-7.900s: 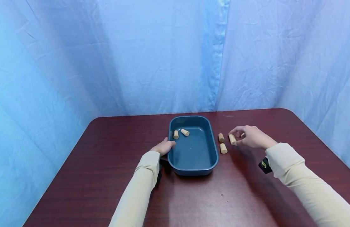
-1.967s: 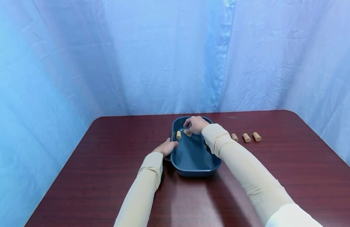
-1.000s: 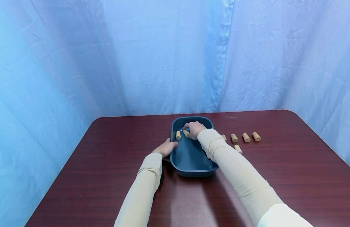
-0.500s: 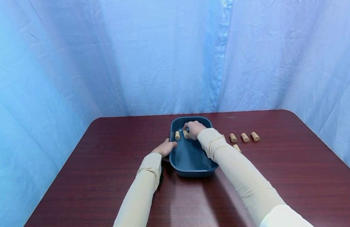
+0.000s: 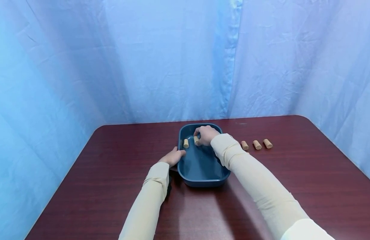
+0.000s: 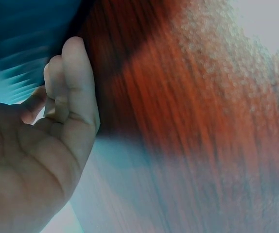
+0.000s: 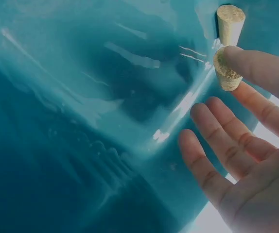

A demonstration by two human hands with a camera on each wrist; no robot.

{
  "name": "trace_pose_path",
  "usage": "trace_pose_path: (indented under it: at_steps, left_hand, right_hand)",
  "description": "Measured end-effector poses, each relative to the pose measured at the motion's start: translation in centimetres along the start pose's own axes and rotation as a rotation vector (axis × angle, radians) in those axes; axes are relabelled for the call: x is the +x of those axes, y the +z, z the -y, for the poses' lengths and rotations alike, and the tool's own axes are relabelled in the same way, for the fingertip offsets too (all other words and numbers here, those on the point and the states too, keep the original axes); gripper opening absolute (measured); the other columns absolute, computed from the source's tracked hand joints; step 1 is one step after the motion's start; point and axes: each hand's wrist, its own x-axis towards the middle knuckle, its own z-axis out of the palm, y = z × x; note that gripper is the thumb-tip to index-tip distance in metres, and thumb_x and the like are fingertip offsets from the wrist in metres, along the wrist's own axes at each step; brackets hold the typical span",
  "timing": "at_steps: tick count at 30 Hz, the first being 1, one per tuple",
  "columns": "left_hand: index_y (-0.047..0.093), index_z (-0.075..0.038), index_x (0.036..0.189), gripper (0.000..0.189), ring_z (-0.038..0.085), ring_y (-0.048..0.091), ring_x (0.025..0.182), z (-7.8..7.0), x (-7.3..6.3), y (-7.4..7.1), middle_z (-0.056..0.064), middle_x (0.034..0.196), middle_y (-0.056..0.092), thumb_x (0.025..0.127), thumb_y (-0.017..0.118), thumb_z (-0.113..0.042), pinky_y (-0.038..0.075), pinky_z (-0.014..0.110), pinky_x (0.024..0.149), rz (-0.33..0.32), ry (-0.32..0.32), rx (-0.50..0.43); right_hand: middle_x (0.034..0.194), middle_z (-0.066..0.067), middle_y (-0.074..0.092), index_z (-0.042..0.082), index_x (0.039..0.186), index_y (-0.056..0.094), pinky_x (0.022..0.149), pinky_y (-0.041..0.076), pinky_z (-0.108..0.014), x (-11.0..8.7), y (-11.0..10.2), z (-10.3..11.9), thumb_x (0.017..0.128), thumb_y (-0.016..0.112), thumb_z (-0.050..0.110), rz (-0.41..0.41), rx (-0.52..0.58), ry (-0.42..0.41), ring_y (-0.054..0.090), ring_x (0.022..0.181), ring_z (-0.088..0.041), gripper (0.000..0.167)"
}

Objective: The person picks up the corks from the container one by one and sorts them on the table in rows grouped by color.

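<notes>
In the head view my left hand (image 5: 173, 156) holds the left rim of a dark blue rectangular dish (image 5: 203, 183), thumb over the edge. The left wrist view shows that hand's fingers (image 6: 78, 82) lying along the outer wall. My right hand (image 5: 206, 135) reaches into the dish's far part and pinches a tapered cork stopper (image 5: 196, 140) between thumb and index finger. The right wrist view shows this cork (image 7: 227, 70) close beside another cork (image 7: 231, 22), the other fingers spread loosely. In the head view that second cork (image 5: 186, 143) stands near the left wall.
On the dark red wooden table (image 5: 128, 146), right of the dish, lies a row of corks, among them one cork (image 5: 257, 145) and the rightmost cork (image 5: 267, 143). My right sleeve (image 5: 251, 176) partly covers others. A pale blue curtain (image 5: 173, 66) hangs behind the table.
My right hand has moved from the table corks into the dish and turned the slanted cork more upright beside the other. Corks on the table now lie in a row. My left hand stays put.
</notes>
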Motion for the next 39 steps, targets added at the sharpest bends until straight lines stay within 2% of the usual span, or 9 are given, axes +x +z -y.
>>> trace_pose_path:
  at_steps: [5, 22, 32, 39]
  left_hand:
    - [0.013, -0.001, 0.161, 0.072, 0.041, 0.049, 0.129, 0.0, 0.1, 0.1, 0.027, 0.156, 0.032, 0.099, 0.04, -0.027, 0.042, 0.052, 0.105, -0.002, 0.003, 0.009]
    - [0.013, -0.001, 0.161, 0.073, 0.04, 0.05, 0.127, -0.2, -0.2, 0.1, 0.027, 0.155, 0.033, 0.098, 0.04, -0.026, 0.043, 0.051, 0.105, -0.014, -0.001, 0.024]
    - [0.011, -0.002, 0.162, 0.074, 0.039, 0.048, 0.13, 0.0, 0.2, 0.2, 0.026, 0.157, 0.031, 0.098, 0.04, -0.027, 0.042, 0.05, 0.106, -0.015, -0.018, 0.016]
    - [0.01, -0.002, 0.162, 0.076, 0.038, 0.046, 0.132, 0.0, 0.5, 0.1, 0.025, 0.159, 0.029, 0.097, 0.041, -0.027, 0.04, 0.05, 0.108, -0.023, -0.03, 0.037]
  right_hand:
    - [0.115, -0.015, 0.063, 0.008, 0.139, 0.06, 0.085, 0.05, -0.042, -0.8, -0.9, 0.2, 0.098, 0.068, 0.019, 0.033, 0.008, -0.018, 0.059, 0.096, -0.027, 0.044]
    - [0.126, -0.02, 0.062, 0.007, 0.138, 0.062, 0.098, 0.051, -0.047, -2.5, -2.6, 0.6, 0.096, 0.071, 0.02, -0.005, 0.029, -0.094, 0.059, 0.11, -0.032, 0.044]
    - [0.131, -0.021, 0.06, 0.007, 0.138, 0.061, 0.096, 0.052, -0.047, -4.2, -3.5, 1.3, 0.097, 0.07, 0.021, -0.036, 0.03, -0.139, 0.056, 0.113, -0.034, 0.045]
    - [0.128, -0.019, 0.06, 0.007, 0.138, 0.061, 0.095, 0.051, -0.048, -5.0, -3.9, 0.8, 0.097, 0.07, 0.024, -0.053, 0.041, -0.179, 0.054, 0.116, -0.034, 0.045]
